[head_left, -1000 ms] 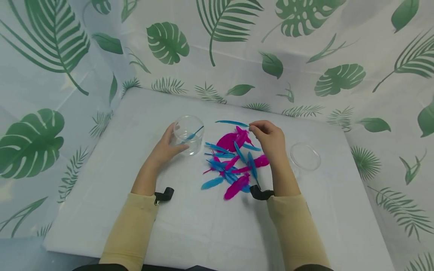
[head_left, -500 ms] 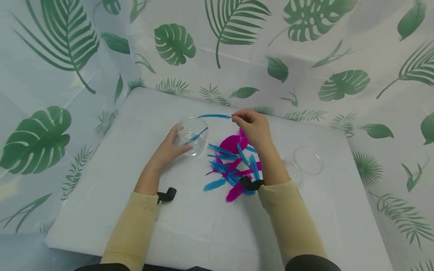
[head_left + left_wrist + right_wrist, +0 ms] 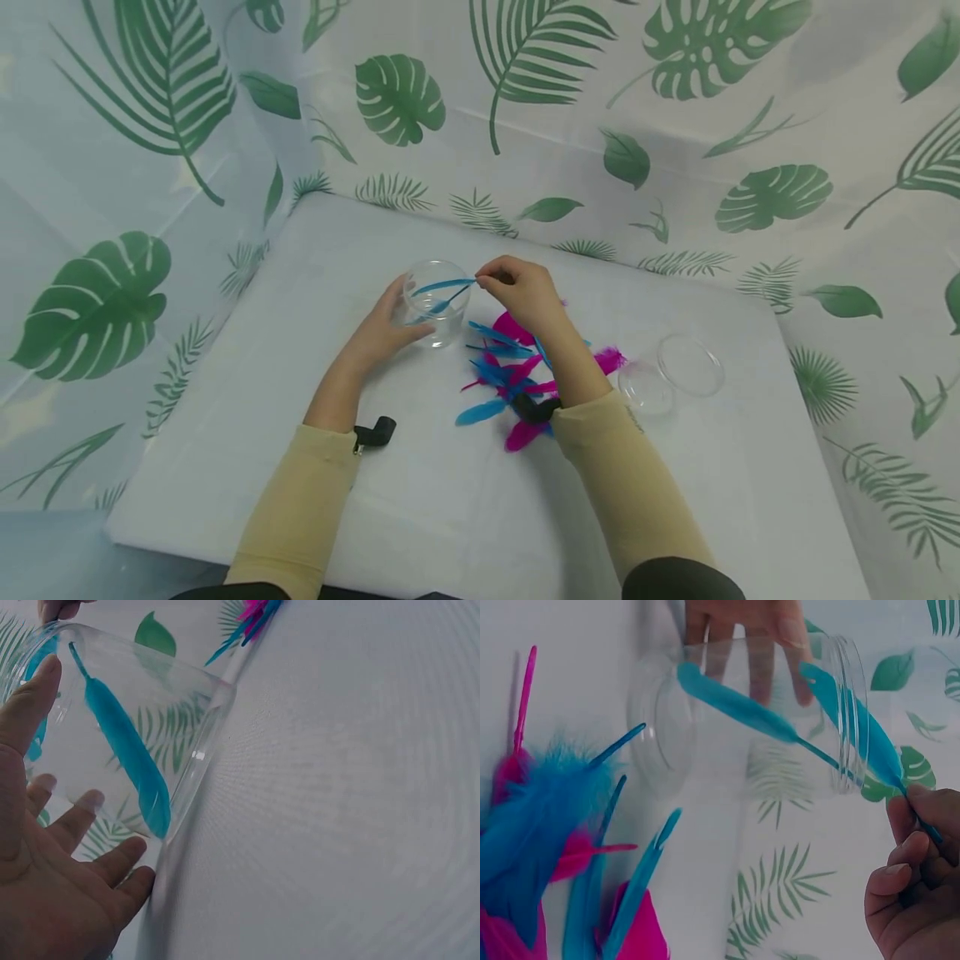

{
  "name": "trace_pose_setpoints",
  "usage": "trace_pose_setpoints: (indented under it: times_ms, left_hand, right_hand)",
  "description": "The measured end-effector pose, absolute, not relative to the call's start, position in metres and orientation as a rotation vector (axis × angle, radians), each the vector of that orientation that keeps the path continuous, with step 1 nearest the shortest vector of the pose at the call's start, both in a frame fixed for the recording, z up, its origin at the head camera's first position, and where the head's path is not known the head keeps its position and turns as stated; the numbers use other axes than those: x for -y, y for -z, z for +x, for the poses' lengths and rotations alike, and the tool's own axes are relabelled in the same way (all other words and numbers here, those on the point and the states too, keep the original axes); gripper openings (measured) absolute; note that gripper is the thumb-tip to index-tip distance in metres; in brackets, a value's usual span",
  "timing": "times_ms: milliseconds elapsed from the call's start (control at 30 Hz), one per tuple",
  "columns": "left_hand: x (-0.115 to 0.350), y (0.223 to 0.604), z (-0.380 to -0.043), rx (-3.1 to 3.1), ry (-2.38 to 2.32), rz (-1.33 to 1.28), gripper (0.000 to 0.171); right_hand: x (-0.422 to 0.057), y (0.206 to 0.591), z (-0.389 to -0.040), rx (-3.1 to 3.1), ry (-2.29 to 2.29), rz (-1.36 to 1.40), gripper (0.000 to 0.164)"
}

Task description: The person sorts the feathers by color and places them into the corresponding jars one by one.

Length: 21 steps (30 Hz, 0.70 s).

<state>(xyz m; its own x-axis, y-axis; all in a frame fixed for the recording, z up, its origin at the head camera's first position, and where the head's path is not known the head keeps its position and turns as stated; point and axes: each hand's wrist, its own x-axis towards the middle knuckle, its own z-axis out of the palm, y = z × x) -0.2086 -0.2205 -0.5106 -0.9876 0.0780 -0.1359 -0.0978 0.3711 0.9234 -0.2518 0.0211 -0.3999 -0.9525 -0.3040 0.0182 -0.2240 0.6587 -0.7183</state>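
A clear jar (image 3: 447, 332) stands on the white table, and my left hand (image 3: 381, 335) holds it from the left, thumb on the near side and fingers behind. Inside it leans a blue feather (image 3: 129, 754), quill pointing up to the rim. My right hand (image 3: 525, 292) pinches a second blue feather (image 3: 866, 739) by its quill at the jar's mouth. That feather's vane reaches over the rim into the jar's top. Pink and blue feathers (image 3: 480, 412) lie in a loose pile right of the jar, partly hidden under my right forearm.
Right of the pile lie a clear round lid (image 3: 660, 354) and another clear round piece (image 3: 647, 390), faint against the white table (image 3: 442, 508). A leaf-printed curtain (image 3: 540, 158) rises behind the table's back edge.
My right hand has carried the blue feather leftward from above the pile to the jar's mouth, its vane now inside the rim. My left hand keeps its hold on the jar.
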Motion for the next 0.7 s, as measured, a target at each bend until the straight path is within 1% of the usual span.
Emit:
trace_pose_setpoints:
  times_ms: [300, 533, 700]
  left_hand:
    - [0.221, 0.512, -0.209, -2.464, -1.664, -0.023, 0.101]
    - [0.222, 0.513, -0.208, -2.468, -1.683, 0.026, 0.102]
    - [0.225, 0.513, -0.209, -2.475, -1.668, 0.026, 0.104]
  right_hand:
    - [-0.003, 0.407, -0.254, -2.749, 1.095, -0.514, 0.015]
    - [0.011, 0.417, -0.255, -2.771, 0.939, -0.683, 0.014]
    - [0.018, 0.420, -0.255, -2.775, 0.870, -0.725, 0.014]
